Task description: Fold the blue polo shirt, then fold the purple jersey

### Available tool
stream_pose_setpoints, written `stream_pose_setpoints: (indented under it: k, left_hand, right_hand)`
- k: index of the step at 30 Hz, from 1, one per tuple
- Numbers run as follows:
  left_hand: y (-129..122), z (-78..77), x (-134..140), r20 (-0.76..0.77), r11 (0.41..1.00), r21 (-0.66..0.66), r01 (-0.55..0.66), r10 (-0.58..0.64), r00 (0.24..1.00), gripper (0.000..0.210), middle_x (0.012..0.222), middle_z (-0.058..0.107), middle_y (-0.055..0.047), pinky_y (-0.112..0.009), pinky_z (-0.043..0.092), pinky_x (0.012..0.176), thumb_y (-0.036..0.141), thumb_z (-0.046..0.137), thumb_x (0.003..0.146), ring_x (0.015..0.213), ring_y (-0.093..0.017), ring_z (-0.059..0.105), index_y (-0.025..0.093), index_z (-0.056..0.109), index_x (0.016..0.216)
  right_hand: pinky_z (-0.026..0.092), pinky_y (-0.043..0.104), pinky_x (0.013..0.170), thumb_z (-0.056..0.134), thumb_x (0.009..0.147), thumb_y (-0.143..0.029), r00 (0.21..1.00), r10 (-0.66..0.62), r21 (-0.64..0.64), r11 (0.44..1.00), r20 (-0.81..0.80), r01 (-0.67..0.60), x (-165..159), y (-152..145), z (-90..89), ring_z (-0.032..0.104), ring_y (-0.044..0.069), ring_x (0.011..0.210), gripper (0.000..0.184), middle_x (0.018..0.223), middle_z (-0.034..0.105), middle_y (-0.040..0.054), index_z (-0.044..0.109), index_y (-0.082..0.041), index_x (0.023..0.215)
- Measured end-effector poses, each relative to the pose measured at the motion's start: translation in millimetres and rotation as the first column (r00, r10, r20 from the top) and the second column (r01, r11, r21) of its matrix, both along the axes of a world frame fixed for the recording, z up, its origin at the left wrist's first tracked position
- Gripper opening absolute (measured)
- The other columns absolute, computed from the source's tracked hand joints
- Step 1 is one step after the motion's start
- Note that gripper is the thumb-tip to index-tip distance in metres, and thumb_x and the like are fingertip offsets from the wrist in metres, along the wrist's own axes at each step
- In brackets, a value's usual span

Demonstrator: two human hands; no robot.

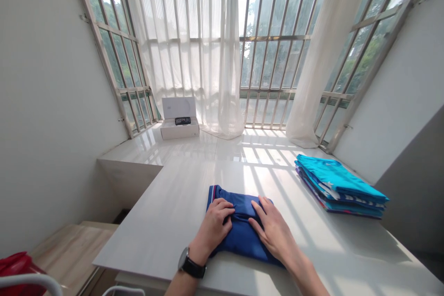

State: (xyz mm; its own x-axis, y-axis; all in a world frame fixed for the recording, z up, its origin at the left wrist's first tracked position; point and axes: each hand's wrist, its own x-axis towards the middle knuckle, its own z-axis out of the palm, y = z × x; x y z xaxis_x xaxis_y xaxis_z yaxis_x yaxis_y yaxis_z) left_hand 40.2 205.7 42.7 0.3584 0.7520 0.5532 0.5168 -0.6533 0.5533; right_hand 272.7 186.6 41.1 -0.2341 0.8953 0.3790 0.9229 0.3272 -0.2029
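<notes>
Sunlight (249, 175) stripes a white table (156, 222) where the left hand (218, 218), a watch (189, 264) at its wrist, curls on a blue garment (244, 239) near the front edge, whether gripping it unclear; the right hand (272, 224) lies on it, fingers spread. Folded clothes (342, 182) sit stacked to the right; an open box (180, 132) stands beyond.

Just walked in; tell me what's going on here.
A person has both hands on a compactly folded blue garment lying on the white table. The left hand, fingers bent, rests near its striped edge; the right hand lies spread over the other side. The cloth is creased between them. To the right sits a stack of folded clothes, turquoise on top.
</notes>
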Motion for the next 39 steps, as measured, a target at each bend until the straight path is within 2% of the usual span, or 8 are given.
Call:
stream_pose_setpoints:
  k: [4, 10, 15, 21, 27, 32, 36, 39]
  left_hand:
    - [-1.1, 3.7, -1.9, -0.032, 1.000, -0.027, -0.011, 0.010, 0.999, 0.039, 0.110, 0.077, -0.006, -0.046, 0.055, 0.101, -0.001, 0.060, 0.081, 0.109, -0.025, 0.065, 0.022, 0.079, 0.105]
    - [-6.9, 9.8, -12.0, -0.144, 0.995, -0.050, -0.089, 0.081, 0.986, 0.028, 0.114, 0.078, -0.004, -0.051, 0.054, 0.098, 0.008, 0.063, 0.090, 0.109, -0.027, 0.070, 0.026, 0.079, 0.104]
    - [-9.3, 7.8, -19.4, -0.127, 0.995, -0.041, -0.093, 0.087, 0.988, 0.021, 0.116, 0.078, -0.004, -0.048, 0.054, 0.101, 0.013, 0.063, 0.093, 0.112, -0.026, 0.071, 0.025, 0.078, 0.102]
    - [-9.4, 5.2, -23.3, -0.047, 0.991, -0.050, -0.127, 0.125, 0.991, 0.018, 0.113, 0.078, -0.005, -0.046, 0.056, 0.102, 0.017, 0.058, 0.097, 0.111, -0.025, 0.071, 0.023, 0.076, 0.099]
    - [-10.0, 5.1, -23.1, 0.021, 0.985, -0.067, -0.161, 0.162, 0.987, 0.014, 0.112, 0.076, -0.007, -0.045, 0.057, 0.102, 0.018, 0.059, 0.095, 0.110, -0.025, 0.070, 0.023, 0.071, 0.089]
    - [-9.4, 4.1, -24.2, 0.061, 0.977, -0.112, -0.184, 0.191, 0.980, 0.012, 0.110, 0.074, -0.008, -0.045, 0.057, 0.100, 0.013, 0.062, 0.087, 0.109, -0.025, 0.070, 0.022, 0.067, 0.082]
    - [-8.1, 1.5, -24.7, 0.092, 0.966, -0.154, -0.208, 0.224, 0.970, 0.020, 0.105, 0.074, -0.006, -0.043, 0.059, 0.095, 0.010, 0.062, 0.082, 0.101, -0.024, 0.071, 0.023, 0.069, 0.096]
    - [-6.9, 0.2, -24.8, 0.066, 0.967, -0.143, -0.211, 0.222, 0.973, 0.035, 0.111, 0.073, -0.007, -0.046, 0.057, 0.099, 0.008, 0.062, 0.081, 0.107, -0.026, 0.069, 0.023, 0.069, 0.111]
  right_hand:
    - [0.040, 0.054, 0.119, 0.040, 0.101, -0.061, 0.999, -0.038, -0.157, 0.987, 0.011, 0.039, 5.7, -0.3, -16.2, 0.042, 0.036, 0.147, 0.069, 0.158, 0.046, 0.0191, 0.052, -0.013, 0.150]
    - [0.034, 0.050, 0.123, 0.041, 0.098, -0.068, 0.994, -0.095, -0.228, 0.970, -0.059, 0.080, 9.2, 1.4, -19.5, 0.031, 0.034, 0.153, 0.080, 0.164, 0.036, 0.0163, 0.045, -0.011, 0.155]
    - [0.034, 0.052, 0.124, 0.039, 0.101, -0.059, 0.980, -0.100, -0.211, 0.976, -0.172, 0.062, 16.8, 5.0, -33.3, 0.030, 0.033, 0.153, 0.072, 0.163, 0.037, 0.0169, 0.045, -0.010, 0.154]
    - [0.038, 0.053, 0.122, 0.028, 0.106, -0.044, 0.954, -0.021, -0.056, 0.998, -0.299, 0.004, 27.1, 3.7, -49.5, 0.034, 0.030, 0.152, 0.060, 0.161, 0.042, 0.0156, 0.046, -0.011, 0.152]
    - [0.038, 0.050, 0.122, 0.035, 0.103, -0.043, 0.971, -0.047, -0.039, 0.998, -0.233, 0.039, 25.8, 7.0, -53.4, 0.034, 0.031, 0.152, 0.060, 0.160, 0.045, 0.0157, 0.048, -0.011, 0.152]
    - [0.039, 0.050, 0.120, 0.033, 0.101, -0.049, 0.960, -0.186, -0.085, 0.981, -0.207, 0.172, 21.3, 12.3, -61.8, 0.038, 0.035, 0.149, 0.069, 0.161, 0.041, 0.0201, 0.043, -0.005, 0.154]
    - [0.036, 0.051, 0.121, 0.031, 0.100, -0.050, 0.960, -0.192, -0.116, 0.978, -0.203, 0.171, 19.6, 11.9, -61.4, 0.036, 0.035, 0.151, 0.072, 0.162, 0.038, 0.0206, 0.041, -0.004, 0.154]
    - [0.035, 0.052, 0.121, 0.028, 0.099, -0.049, 0.961, -0.208, -0.140, 0.973, -0.180, 0.184, 18.0, 10.9, -56.2, 0.037, 0.036, 0.150, 0.074, 0.161, 0.038, 0.0236, 0.041, 0.000, 0.153]
